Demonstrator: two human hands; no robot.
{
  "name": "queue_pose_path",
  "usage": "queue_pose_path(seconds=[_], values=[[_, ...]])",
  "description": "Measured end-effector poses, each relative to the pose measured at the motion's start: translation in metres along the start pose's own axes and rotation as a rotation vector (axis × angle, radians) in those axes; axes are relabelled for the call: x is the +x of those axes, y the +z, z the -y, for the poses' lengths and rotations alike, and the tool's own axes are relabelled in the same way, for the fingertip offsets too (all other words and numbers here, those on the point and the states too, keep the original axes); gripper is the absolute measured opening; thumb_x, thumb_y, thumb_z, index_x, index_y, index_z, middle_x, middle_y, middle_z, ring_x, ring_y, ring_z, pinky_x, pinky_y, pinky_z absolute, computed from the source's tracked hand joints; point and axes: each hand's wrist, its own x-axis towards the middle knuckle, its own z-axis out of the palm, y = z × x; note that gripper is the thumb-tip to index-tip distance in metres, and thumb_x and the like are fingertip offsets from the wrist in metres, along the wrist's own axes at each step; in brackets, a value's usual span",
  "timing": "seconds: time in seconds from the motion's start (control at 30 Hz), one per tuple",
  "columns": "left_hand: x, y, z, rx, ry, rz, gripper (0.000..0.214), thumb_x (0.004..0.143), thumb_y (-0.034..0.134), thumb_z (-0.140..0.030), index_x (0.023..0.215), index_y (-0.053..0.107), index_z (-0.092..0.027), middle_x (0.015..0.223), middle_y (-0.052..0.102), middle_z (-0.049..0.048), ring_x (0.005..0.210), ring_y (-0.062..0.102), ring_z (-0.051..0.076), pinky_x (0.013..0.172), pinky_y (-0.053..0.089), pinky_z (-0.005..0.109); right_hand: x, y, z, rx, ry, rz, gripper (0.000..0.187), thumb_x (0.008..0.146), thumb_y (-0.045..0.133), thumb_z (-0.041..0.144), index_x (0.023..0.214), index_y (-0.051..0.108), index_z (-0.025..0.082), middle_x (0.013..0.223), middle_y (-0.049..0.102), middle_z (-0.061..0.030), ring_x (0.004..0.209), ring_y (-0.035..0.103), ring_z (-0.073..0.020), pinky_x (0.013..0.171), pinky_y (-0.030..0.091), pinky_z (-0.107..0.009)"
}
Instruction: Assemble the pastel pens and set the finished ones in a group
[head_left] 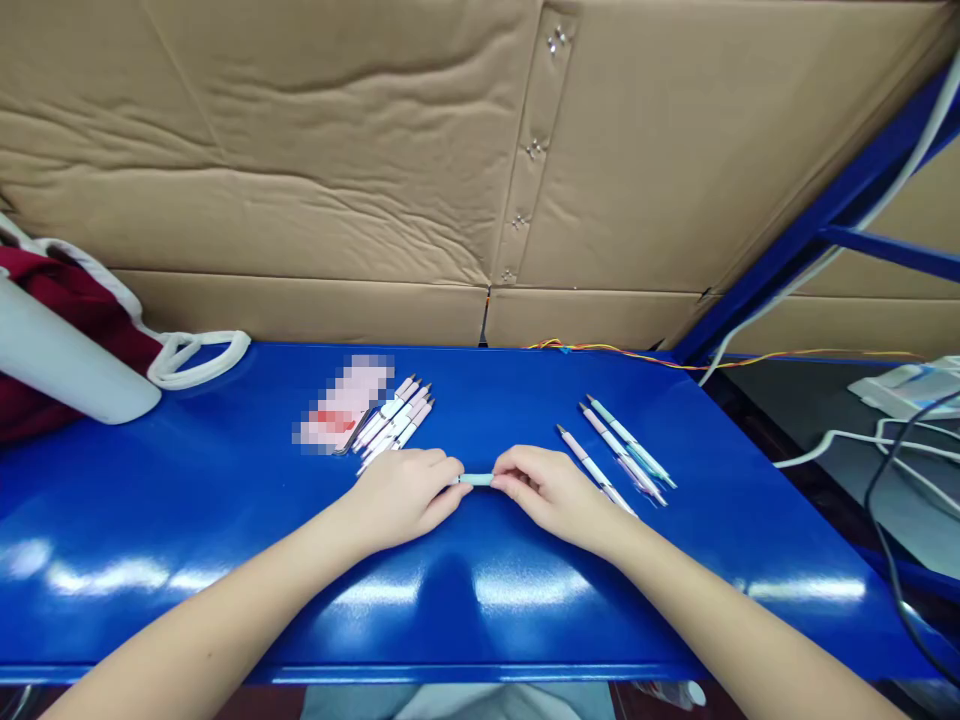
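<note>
Between my two hands, a light green pen (pixel 476 480) lies level just over the blue table. My left hand (pixel 409 492) is closed around one end of it, and my right hand (pixel 544 488) pinches the other end with the fingertips. Both ends of this pen are hidden by my fingers. Just beyond my left hand is a bunch of white and pink pens (pixel 397 415), lying side by side. To the right of my right hand lie three pens: a pink and white pen (pixel 592 465) nearest, another pink one (pixel 622 455), and a green one (pixel 634 445).
A pixelated pink item (pixel 349 405) lies beside the left bunch. At the far left are a white cylinder (pixel 75 350) and dark red cloth (pixel 82 300) with a white strap. Cardboard (pixel 337 200) walls the back. Cables (pixel 885 440) and a blue frame (pixel 795 240) stand right.
</note>
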Motion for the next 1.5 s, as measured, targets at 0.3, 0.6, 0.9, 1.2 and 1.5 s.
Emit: queue_pose_path(seconds=[0.3, 0.6, 0.9, 1.2, 1.5], values=[[0.000, -0.001, 0.000, -0.023, -0.025, 0.016, 0.029, 0.093, 0.038, -0.037, 0.091, 0.062, -0.021, 0.075, 0.064, 0.0018, 0.068, 0.061, 0.016, 0.059, 0.041, 0.025, 0.000, -0.003, 0.001, -0.082, -0.054, 0.024, 0.018, 0.094, 0.045, 0.028, 0.092, 0.060, 0.018, 0.083, 0.061, -0.0037, 0.076, 0.056, -0.0152, 0.071, 0.044, -0.028], [0.000, -0.001, 0.000, -0.018, -0.023, 0.035, 0.029, 0.094, 0.038, -0.037, 0.092, 0.063, -0.021, 0.076, 0.064, 0.0019, 0.068, 0.062, 0.017, 0.057, 0.040, 0.026, -0.002, 0.001, 0.000, -0.124, -0.034, 0.026, 0.003, 0.087, 0.051, 0.017, 0.085, 0.051, 0.019, 0.082, 0.059, -0.0021, 0.071, 0.054, -0.0139, 0.064, 0.041, -0.026], [0.000, -0.001, 0.000, -0.009, -0.011, 0.026, 0.029, 0.094, 0.038, -0.036, 0.093, 0.062, -0.021, 0.076, 0.064, 0.0018, 0.068, 0.061, 0.016, 0.058, 0.041, 0.025, 0.001, -0.003, 0.002, -0.147, -0.069, 0.070, 0.017, 0.094, 0.043, 0.025, 0.095, 0.059, 0.018, 0.086, 0.060, -0.0047, 0.079, 0.055, -0.0161, 0.072, 0.043, -0.029], [0.001, -0.003, 0.001, 0.003, 0.015, 0.005, 0.028, 0.094, 0.038, -0.036, 0.094, 0.062, -0.021, 0.077, 0.063, 0.0020, 0.070, 0.061, 0.016, 0.061, 0.042, 0.025, -0.001, -0.005, 0.000, -0.161, -0.079, 0.029, 0.010, 0.091, 0.048, 0.022, 0.087, 0.056, 0.018, 0.084, 0.058, -0.0039, 0.075, 0.055, -0.0154, 0.068, 0.043, -0.027], [0.000, -0.007, 0.007, -0.025, -0.017, -0.029, 0.026, 0.094, 0.040, -0.034, 0.095, 0.062, -0.022, 0.078, 0.065, 0.0014, 0.070, 0.062, 0.015, 0.061, 0.043, 0.025, 0.000, -0.009, 0.000, -0.234, -0.134, -0.067, 0.012, 0.088, 0.046, 0.018, 0.085, 0.057, 0.019, 0.077, 0.056, -0.0028, 0.072, 0.052, -0.0149, 0.066, 0.040, -0.027]])
